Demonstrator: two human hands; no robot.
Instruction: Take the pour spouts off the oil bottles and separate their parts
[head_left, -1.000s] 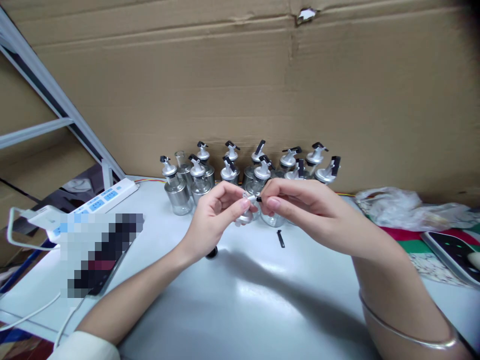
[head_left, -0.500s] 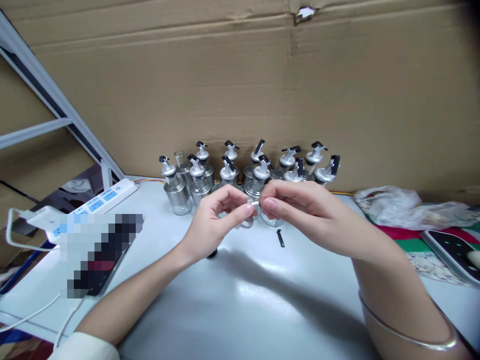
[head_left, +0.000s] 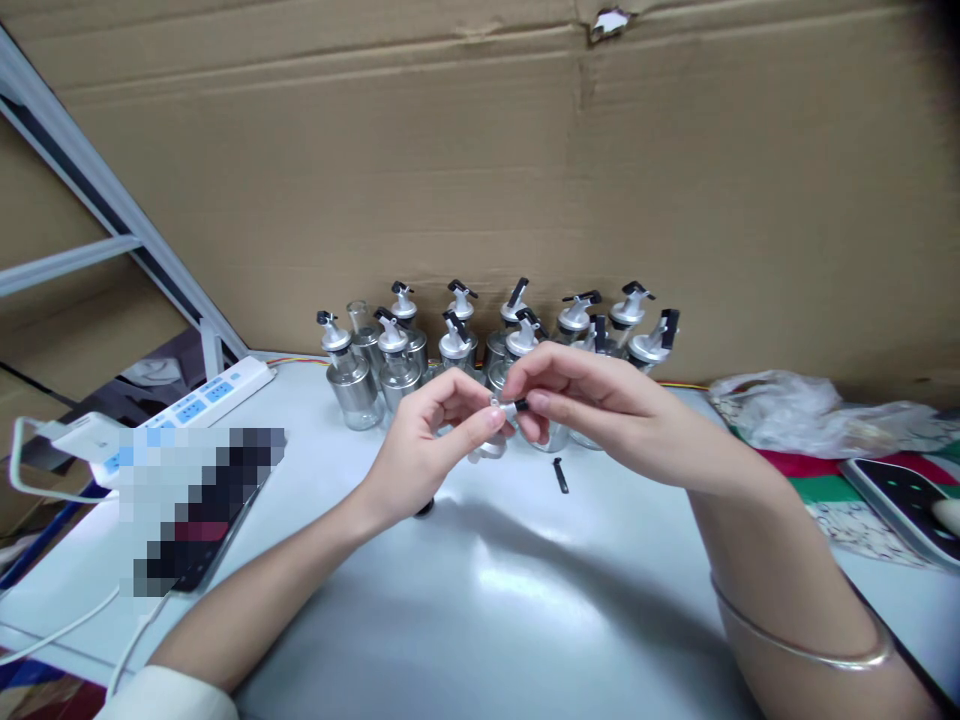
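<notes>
Cardboard walls a glossy white table where both hands' grip pinches a silver spout cap.

Hands meet at frame centre, over a table backed by cardboard.

The left hand and right hand come together just above centre, pinching a small spout cap between them. Directly behind them a cluster of bottles stands on the table, against the cardboard wall filling the upper frame. Below the right hand a small clip lies on the table. At left lies a power strip, with a shelf frame above it. At far right a plastic bag lies, with a device before it.
</notes>
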